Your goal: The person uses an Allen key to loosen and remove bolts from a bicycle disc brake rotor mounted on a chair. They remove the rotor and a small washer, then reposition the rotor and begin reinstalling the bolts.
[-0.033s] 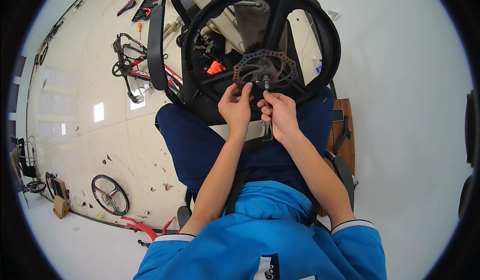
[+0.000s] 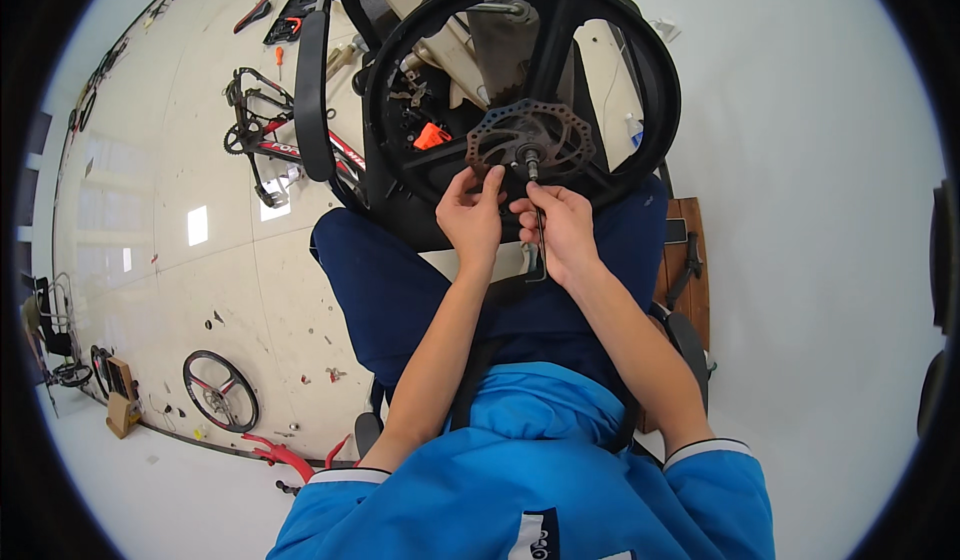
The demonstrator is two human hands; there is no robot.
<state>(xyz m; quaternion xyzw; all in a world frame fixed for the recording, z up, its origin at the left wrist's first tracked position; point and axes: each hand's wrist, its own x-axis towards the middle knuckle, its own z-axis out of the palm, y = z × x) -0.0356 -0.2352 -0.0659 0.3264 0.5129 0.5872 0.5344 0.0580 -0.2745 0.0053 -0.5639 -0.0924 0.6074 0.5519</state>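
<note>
Seemingly for control, my right hand point(image 2: 566, 228) pinches a black L-shaped key point(image 2: 543, 252) at six o'clock from the perforated metal disc point(image 2: 530, 110), my left hand's point(image 2: 470, 215) grip unclear.

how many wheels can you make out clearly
2: the large black wheel at the left hand and right hand, and a second wheel on the floor, lower left. More may be hidden, far left.

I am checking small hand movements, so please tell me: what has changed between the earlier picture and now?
The fingers of the right hand shifted slightly leftward, so more of the dark L-shaped key in that hand shows. Nothing was visibly taken or released. The left hand, brake disc and black wheel stayed as they were.
</note>
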